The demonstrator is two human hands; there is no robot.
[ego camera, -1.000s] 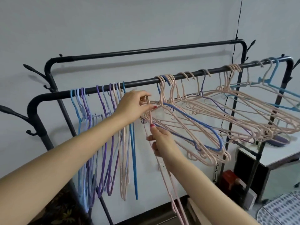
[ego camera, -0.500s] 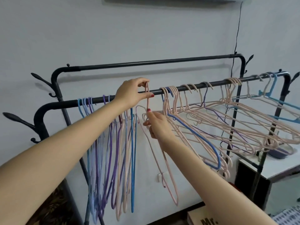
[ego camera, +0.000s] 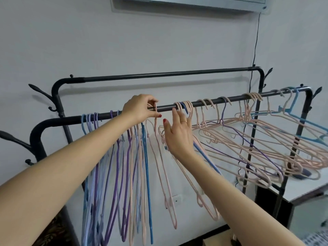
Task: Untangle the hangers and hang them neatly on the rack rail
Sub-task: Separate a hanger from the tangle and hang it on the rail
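Observation:
A black rack rail (ego camera: 213, 101) runs across the view, rising to the right. My left hand (ego camera: 140, 109) pinches the hook of a pink hanger (ego camera: 162, 166), and that hook sits over the rail. The hanger hangs straight down below my left hand. My right hand (ego camera: 177, 134) is open just right of it, fingers spread, holding nothing. Left of my hands hang several straight blue, purple and pink hangers (ego camera: 124, 174). To the right, a tangled bunch of pink, purple and blue hangers (ego camera: 257, 139) slants off the rail.
A second, higher rail (ego camera: 159, 75) stands behind, near the wall. Black side hooks (ego camera: 16, 139) stick out at the rack's left end. A white-topped cabinet (ego camera: 301, 190) stands at lower right under the tangle. A wall unit (ego camera: 195, 4) and a cable (ego camera: 254, 50) are above.
My left hand lifted the pink hanger's hook up onto the rail. My right hand let go of the hanger and opened beside it. The view tilted upward.

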